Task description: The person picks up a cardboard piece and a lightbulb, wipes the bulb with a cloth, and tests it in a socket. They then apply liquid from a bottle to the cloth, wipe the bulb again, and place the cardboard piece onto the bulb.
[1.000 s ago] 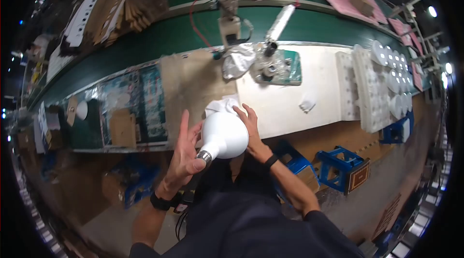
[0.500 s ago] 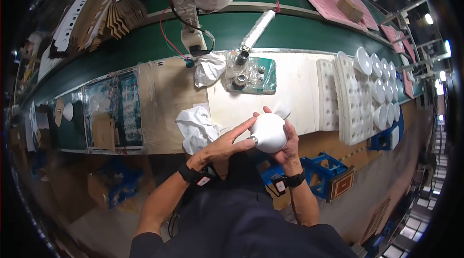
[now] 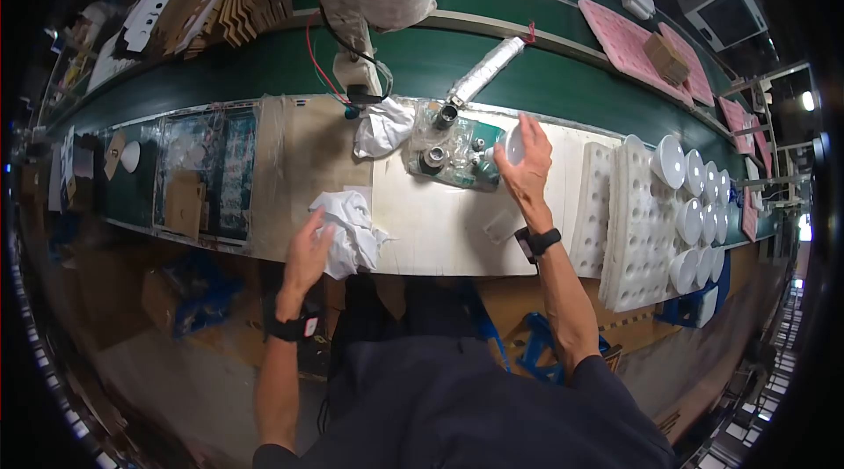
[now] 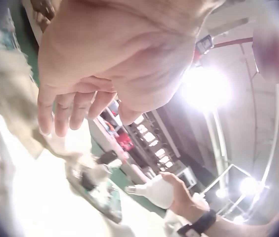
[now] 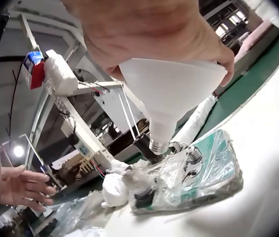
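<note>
- We saw the right hand [image 3: 527, 168] closed round the wide end of a white bulb [image 5: 171, 91], its fingers at the rim.
- The bulb's metal screw base [image 5: 159, 146] pointed down in the right wrist view, close to a green block [image 5: 216, 182] wrapped in clear plastic; we could not tell whether they touched.
- In the head view, we found the bulb right of the frame's centre, partly hidden by the hand, at the block's right end.
- We saw metal fittings [image 3: 433, 157] on the block, and a silvery wrapped tube [image 3: 488, 69] slanting up and right behind it.
- The left hand [image 3: 306, 256] was open, its fingers relaxed, beside a crumpled white cloth [image 3: 353, 236] on the table [image 3: 422, 236].
- We noticed another white cloth [image 3: 384, 128] left of the block.
- On the right side of the frame, white bulbs [image 3: 670, 161] stood in rows beside pale moulded trays [image 3: 629, 227].
</note>
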A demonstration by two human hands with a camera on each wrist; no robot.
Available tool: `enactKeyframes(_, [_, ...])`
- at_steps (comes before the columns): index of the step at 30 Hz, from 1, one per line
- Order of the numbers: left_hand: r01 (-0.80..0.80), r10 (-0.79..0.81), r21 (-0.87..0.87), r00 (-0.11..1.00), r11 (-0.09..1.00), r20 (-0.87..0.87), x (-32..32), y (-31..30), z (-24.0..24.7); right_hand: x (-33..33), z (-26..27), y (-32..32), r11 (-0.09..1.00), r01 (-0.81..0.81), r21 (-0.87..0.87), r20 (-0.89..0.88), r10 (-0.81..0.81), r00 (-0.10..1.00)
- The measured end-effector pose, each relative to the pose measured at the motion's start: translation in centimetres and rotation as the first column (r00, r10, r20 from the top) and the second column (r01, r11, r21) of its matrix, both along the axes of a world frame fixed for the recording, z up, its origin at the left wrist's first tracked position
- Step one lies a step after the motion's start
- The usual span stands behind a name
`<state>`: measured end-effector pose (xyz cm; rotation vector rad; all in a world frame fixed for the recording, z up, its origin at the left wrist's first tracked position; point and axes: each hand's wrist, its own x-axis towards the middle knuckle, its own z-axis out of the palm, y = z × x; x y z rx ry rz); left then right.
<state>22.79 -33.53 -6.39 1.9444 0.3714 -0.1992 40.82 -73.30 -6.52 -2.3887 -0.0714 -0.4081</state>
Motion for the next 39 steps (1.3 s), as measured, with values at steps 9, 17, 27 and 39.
enactKeyframes(9, [-0.330,0.354,0.249,0.933,0.910,-0.057,-11.7,7.5,-0.4,2.0,-2.0,2.4,0.954,-0.074,-0.290,0.016,0.082,0.996])
enactKeyframes(17, [-0.342,0.396,0.340,0.912,0.876,-0.103,-13.7,9.4,0.1,1.7,-1.3,4.7,0.911,-0.004,-0.413,0.003,0.006,1.000])
enactKeyframes(27, [-0.293,0.353,0.389,0.931,0.873,-0.091,-9.0,13.9,1.5,1.9,-2.4,3.7,0.945,0.021,-0.325,0.030,-0.011,0.999])
enactKeyframes(39, [-0.118,0.207,0.523,0.971,0.844,-0.115,-4.8,17.0,1.4,1.9,-3.1,3.5,0.897,0.044,-0.439,0.003,-0.047,0.999])
